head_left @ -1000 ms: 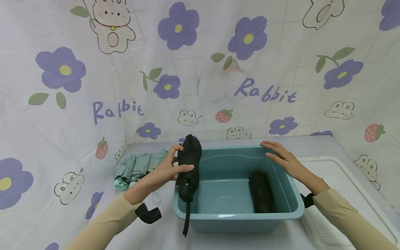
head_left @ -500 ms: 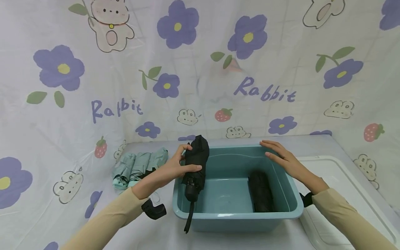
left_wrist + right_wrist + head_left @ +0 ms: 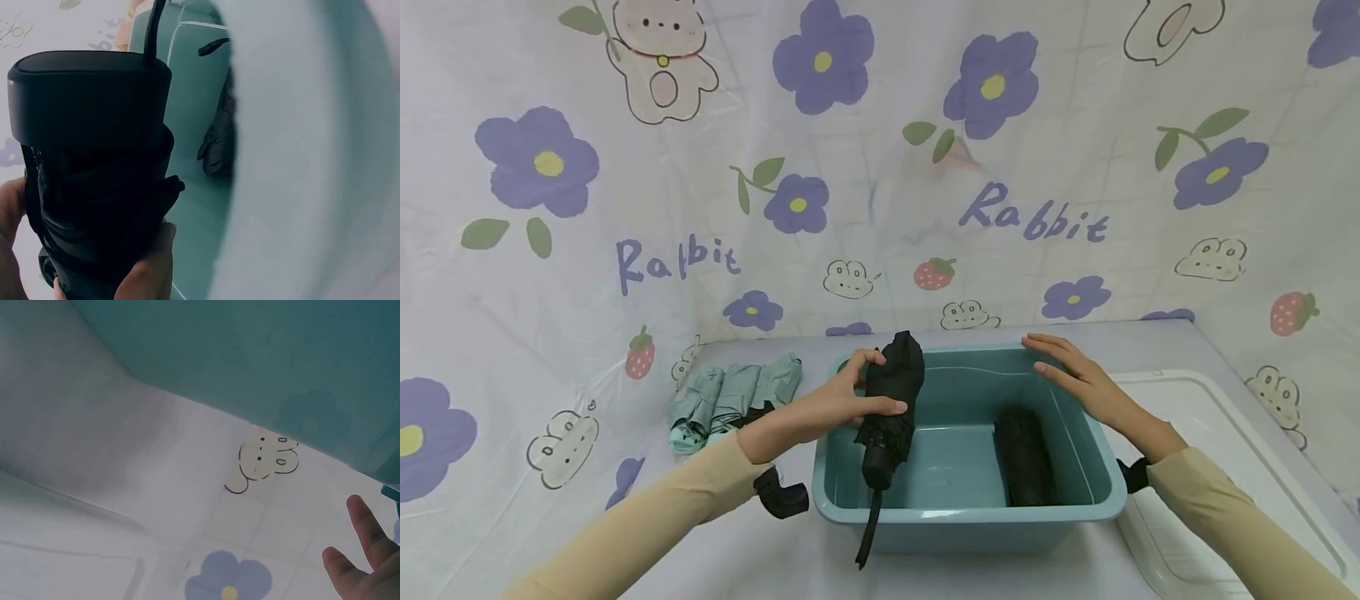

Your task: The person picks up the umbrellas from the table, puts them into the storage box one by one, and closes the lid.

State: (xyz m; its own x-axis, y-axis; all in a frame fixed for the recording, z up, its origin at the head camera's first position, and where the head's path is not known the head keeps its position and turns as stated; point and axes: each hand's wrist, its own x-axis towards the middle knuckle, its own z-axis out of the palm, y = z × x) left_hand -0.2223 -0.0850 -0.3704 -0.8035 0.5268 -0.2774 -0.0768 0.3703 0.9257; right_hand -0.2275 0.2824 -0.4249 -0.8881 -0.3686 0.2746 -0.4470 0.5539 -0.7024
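We see the tabletop (image 3: 790, 558) under a flowered cloth, and on it the teal bin (image 3: 970, 512). A white lid (image 3: 1225, 433) lies to its right. Inside the bin, on the right, one black folded umbrella (image 3: 1026, 458) already lies flat. The left hand (image 3: 831, 408) has its grip closed round a second black umbrella (image 3: 891, 400), held tilted above the bin's left side, strap dangling over the near rim. We judge this one not yet laid down. The right hand (image 3: 1078, 379) rests flat, fingers straight, on the bin's far right rim. Pale green umbrellas (image 3: 730, 400) wait on the tabletop, left of the bin.
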